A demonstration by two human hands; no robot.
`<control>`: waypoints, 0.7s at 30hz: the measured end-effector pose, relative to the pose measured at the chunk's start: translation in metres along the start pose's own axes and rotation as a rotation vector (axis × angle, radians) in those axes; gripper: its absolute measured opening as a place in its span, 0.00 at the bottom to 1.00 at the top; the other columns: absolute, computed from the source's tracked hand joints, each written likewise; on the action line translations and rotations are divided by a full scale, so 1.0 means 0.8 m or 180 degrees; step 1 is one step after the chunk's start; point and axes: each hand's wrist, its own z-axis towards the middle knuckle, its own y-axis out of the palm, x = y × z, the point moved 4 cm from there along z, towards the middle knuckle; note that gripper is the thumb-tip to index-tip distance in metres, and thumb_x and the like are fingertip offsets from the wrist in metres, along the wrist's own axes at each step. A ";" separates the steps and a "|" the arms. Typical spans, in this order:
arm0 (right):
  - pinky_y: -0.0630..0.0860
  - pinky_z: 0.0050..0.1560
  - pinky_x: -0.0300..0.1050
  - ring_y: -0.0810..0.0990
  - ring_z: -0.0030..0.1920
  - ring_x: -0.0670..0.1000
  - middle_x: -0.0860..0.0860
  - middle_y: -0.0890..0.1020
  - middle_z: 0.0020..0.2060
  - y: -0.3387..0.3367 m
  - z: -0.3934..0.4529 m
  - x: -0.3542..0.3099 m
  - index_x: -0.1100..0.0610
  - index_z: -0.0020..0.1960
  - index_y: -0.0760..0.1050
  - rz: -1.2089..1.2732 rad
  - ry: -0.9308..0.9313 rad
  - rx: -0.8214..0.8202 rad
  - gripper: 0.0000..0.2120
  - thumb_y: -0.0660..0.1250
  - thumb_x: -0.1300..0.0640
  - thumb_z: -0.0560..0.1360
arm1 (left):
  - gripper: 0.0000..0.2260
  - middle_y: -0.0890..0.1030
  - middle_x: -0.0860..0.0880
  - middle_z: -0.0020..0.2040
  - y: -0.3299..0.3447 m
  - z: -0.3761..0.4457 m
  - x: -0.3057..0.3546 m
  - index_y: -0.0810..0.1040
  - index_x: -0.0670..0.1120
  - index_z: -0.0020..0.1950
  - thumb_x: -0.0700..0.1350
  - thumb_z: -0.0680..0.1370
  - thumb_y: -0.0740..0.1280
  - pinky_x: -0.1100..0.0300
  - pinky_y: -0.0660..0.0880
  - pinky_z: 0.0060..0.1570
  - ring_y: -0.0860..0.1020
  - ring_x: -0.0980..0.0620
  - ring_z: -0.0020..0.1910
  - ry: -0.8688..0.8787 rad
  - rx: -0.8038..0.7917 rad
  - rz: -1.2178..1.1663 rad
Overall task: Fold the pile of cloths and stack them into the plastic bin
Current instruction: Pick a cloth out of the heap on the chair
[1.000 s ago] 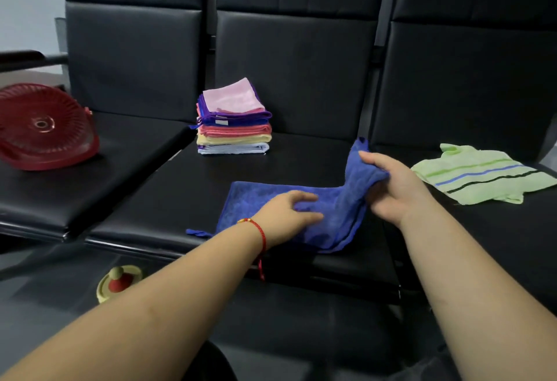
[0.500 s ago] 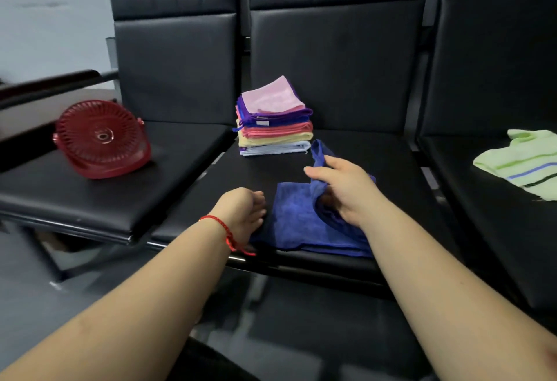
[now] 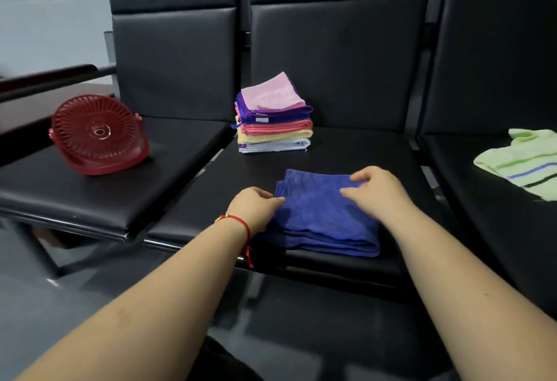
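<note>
Black seat (image 3: 346, 154): red fan (image 3: 98, 135) left (stack (image 3: 272, 115) behind cloth (image 3: 322, 214)).

This looks like a waiting area or lobby rather than a home. A row of joined black seats (image 3: 331, 169) with padded, leather-like cushions and tall matching backrests runs straight ahead of the hands, the cushions set on a shared frame with narrow gaps between them. Beyond the left hand (image 3: 256, 208), a dark armrest (image 3: 54, 76) ends the row against a plain pale wall (image 3: 45, 18). Below the forearms lies a smooth grey floor (image 3: 36, 305). A small red desk fan (image 3: 98, 135) sits on the seat further left of the left hand.
</note>
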 end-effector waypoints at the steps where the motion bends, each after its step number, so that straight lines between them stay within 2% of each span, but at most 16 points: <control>1: 0.71 0.44 0.43 0.76 0.46 0.53 0.49 0.75 0.42 -0.011 -0.003 0.008 0.55 0.55 0.74 -0.0297 0.0135 0.0035 0.14 0.71 0.53 0.71 | 0.07 0.78 0.50 0.39 0.000 0.000 0.003 0.80 0.47 0.48 0.50 0.76 0.68 0.55 0.79 0.46 0.77 0.49 0.39 0.0077 0.0044 0.0206; 3: 0.69 0.39 0.43 0.74 0.41 0.52 0.50 0.74 0.39 -0.023 -0.010 0.018 0.56 0.52 0.72 -0.0694 0.0428 -0.0093 0.15 0.71 0.50 0.71 | 0.09 0.78 0.49 0.36 0.003 -0.003 0.007 0.78 0.47 0.38 0.51 0.76 0.68 0.57 0.77 0.45 0.76 0.48 0.39 0.0169 0.0101 0.0580; 6: 0.69 0.30 0.40 0.73 0.28 0.51 0.53 0.75 0.29 -0.024 -0.019 0.026 0.59 0.42 0.74 -0.0765 0.0649 -0.0420 0.16 0.70 0.46 0.70 | 0.11 0.80 0.46 0.41 0.004 -0.003 0.009 0.81 0.43 0.44 0.51 0.75 0.67 0.60 0.70 0.40 0.75 0.48 0.40 0.0116 0.0160 0.0866; 8: 0.68 0.27 0.38 0.72 0.25 0.50 0.54 0.75 0.27 -0.018 -0.029 0.030 0.60 0.36 0.73 -0.0521 0.0817 -0.0676 0.17 0.71 0.47 0.71 | 0.14 0.80 0.45 0.43 0.007 -0.003 0.008 0.80 0.42 0.45 0.53 0.73 0.69 0.60 0.67 0.34 0.75 0.48 0.39 -0.0056 0.0133 0.0967; 10: 0.65 0.25 0.38 0.69 0.24 0.50 0.53 0.72 0.25 -0.013 -0.035 0.032 0.59 0.33 0.69 -0.0396 0.0861 -0.0779 0.18 0.73 0.49 0.70 | 0.16 0.79 0.45 0.43 0.011 -0.007 0.009 0.77 0.42 0.44 0.55 0.70 0.71 0.59 0.65 0.31 0.74 0.48 0.38 -0.0181 0.0048 0.1061; 13: 0.62 0.26 0.40 0.67 0.25 0.51 0.52 0.69 0.25 -0.016 -0.038 0.031 0.58 0.33 0.66 -0.0339 0.0695 -0.0621 0.16 0.72 0.54 0.68 | 0.13 0.75 0.48 0.38 0.020 -0.016 0.017 0.73 0.43 0.42 0.52 0.71 0.71 0.60 0.66 0.32 0.74 0.50 0.37 -0.0200 -0.0025 0.1159; 17: 0.65 0.31 0.41 0.70 0.33 0.53 0.54 0.72 0.33 -0.020 -0.037 0.034 0.59 0.39 0.69 0.0004 0.0560 -0.0461 0.06 0.67 0.62 0.70 | 0.05 0.75 0.48 0.38 0.034 -0.028 0.031 0.71 0.45 0.38 0.44 0.72 0.66 0.61 0.66 0.30 0.73 0.51 0.35 0.0067 -0.0006 0.1016; 19: 0.67 0.33 0.44 0.70 0.34 0.54 0.54 0.71 0.31 -0.018 -0.039 0.040 0.58 0.36 0.68 0.0478 0.0647 -0.0516 0.09 0.67 0.65 0.70 | 0.05 0.75 0.47 0.44 0.038 -0.032 0.034 0.71 0.44 0.46 0.41 0.72 0.66 0.61 0.66 0.31 0.73 0.51 0.37 0.0082 -0.0018 0.0585; 21: 0.67 0.31 0.41 0.71 0.33 0.51 0.52 0.73 0.31 -0.017 -0.041 0.044 0.56 0.35 0.70 0.0705 0.0592 -0.0510 0.10 0.67 0.66 0.70 | 0.22 0.73 0.48 0.51 0.040 -0.034 0.034 0.65 0.45 0.65 0.42 0.73 0.68 0.61 0.67 0.37 0.73 0.52 0.43 0.0089 -0.0106 0.0185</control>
